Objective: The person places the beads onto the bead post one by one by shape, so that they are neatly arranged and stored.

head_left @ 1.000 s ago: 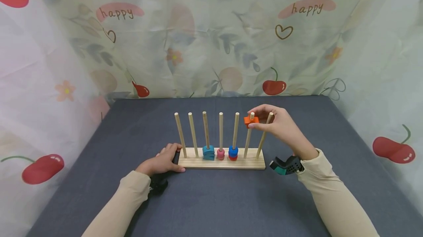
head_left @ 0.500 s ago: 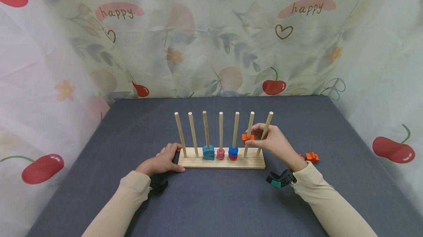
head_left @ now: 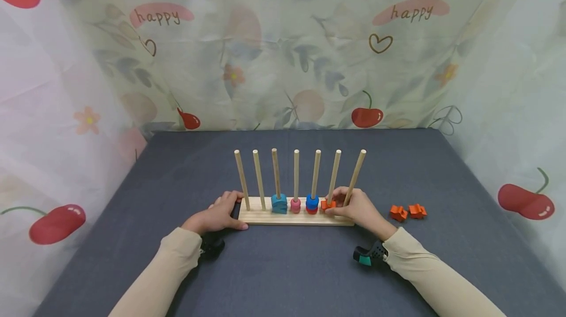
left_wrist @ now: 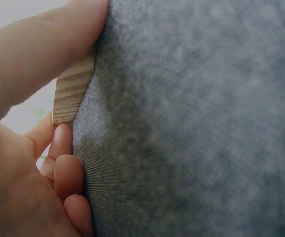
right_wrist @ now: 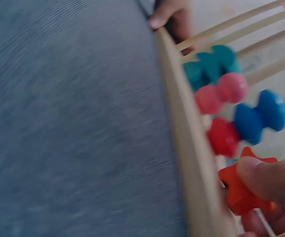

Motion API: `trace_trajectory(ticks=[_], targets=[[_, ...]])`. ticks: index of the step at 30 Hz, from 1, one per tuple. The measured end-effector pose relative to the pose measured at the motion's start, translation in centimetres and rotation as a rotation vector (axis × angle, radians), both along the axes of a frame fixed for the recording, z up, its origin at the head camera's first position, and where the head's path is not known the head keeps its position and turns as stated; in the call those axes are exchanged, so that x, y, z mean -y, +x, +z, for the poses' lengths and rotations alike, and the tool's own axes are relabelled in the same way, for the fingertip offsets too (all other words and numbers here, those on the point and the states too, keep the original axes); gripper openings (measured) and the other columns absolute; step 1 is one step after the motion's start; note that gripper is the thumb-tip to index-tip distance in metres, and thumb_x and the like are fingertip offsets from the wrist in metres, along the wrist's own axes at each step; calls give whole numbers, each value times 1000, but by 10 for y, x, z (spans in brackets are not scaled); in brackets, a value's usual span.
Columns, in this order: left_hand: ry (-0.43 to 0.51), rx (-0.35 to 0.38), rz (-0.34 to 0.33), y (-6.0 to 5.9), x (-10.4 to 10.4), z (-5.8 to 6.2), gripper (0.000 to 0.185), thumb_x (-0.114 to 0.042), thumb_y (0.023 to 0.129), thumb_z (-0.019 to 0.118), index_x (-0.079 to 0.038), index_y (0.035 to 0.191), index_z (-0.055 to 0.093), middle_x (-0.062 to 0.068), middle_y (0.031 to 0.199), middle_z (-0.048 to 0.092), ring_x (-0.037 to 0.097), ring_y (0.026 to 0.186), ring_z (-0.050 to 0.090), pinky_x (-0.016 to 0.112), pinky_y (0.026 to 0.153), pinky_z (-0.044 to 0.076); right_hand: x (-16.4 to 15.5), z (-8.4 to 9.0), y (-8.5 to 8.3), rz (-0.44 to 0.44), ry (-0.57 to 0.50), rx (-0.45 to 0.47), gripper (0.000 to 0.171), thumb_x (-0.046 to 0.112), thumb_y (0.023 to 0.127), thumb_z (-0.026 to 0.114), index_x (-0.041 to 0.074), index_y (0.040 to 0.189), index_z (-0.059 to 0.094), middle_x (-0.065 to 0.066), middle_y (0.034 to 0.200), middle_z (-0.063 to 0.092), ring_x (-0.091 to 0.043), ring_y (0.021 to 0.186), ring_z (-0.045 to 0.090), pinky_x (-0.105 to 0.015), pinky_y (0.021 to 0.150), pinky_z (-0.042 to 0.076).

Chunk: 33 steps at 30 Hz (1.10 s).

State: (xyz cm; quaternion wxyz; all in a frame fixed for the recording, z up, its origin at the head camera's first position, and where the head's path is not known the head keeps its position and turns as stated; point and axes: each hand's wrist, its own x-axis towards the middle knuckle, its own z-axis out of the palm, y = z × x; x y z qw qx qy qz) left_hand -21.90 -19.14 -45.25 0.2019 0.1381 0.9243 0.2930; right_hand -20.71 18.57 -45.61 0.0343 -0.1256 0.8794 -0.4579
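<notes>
In the head view my left hand (head_left: 217, 215) grips the left end of a wooden base (head_left: 283, 220) with a row of upright pegs. Its thumb lies along the front edge and its fingers are at the end and behind. My right hand (head_left: 360, 213) pinches an orange star-shaped bead (head_left: 326, 205), threaded low on the second peg from the right. The right wrist view shows the thumb on the face of this star (right_wrist: 238, 192). Other pegs carry teal beads (head_left: 279, 204), pink beads (head_left: 295, 206), and blue beads (head_left: 312, 202) above a red one (head_left: 311, 211).
Two orange pieces (head_left: 398, 213) (head_left: 417, 211) lie on the dark grey tabletop (head_left: 283, 273), right of the base. A patterned curtain (head_left: 274, 61) hangs behind and at the sides. The tall pegs (head_left: 355, 177) stand close to my right hand.
My right hand has lowered the orange star bead along its peg from the top to near the base. The two loose orange pieces have come into view. My left hand stays put.
</notes>
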Motion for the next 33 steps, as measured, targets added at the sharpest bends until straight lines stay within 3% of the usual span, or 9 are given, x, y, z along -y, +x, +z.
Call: trace_trajectory(ticks=[13,22,27,33], targets=[[8,-1,-2,1,1,1,76,-38,78,80,-10,136,41,14,133,40,30,117,39,54,98,30,3,-7,-2,-4,13,14,30,15,72,85,6,94,67,-4,83,67,-13,68,55,-23,62,45],[3,-6,1,1,0,-1,77,-38,77,80,-9,136,40,15,133,40,31,118,39,54,98,30,-1,-5,1,27,-58,40,41,16,73,85,4,106,63,-9,97,67,-18,84,61,-27,76,50],[-3,-5,4,0,-1,-1,77,-39,77,81,-10,136,40,14,132,40,30,118,39,54,98,30,-14,6,6,61,-102,81,53,18,77,83,2,120,57,-16,114,63,-28,102,62,-41,89,50],[-1,-5,5,0,0,-1,78,-39,77,81,-10,136,40,14,132,40,30,118,39,54,98,30,-39,37,13,60,-42,15,61,16,80,79,0,132,50,-23,131,55,-39,120,55,-52,99,42]])
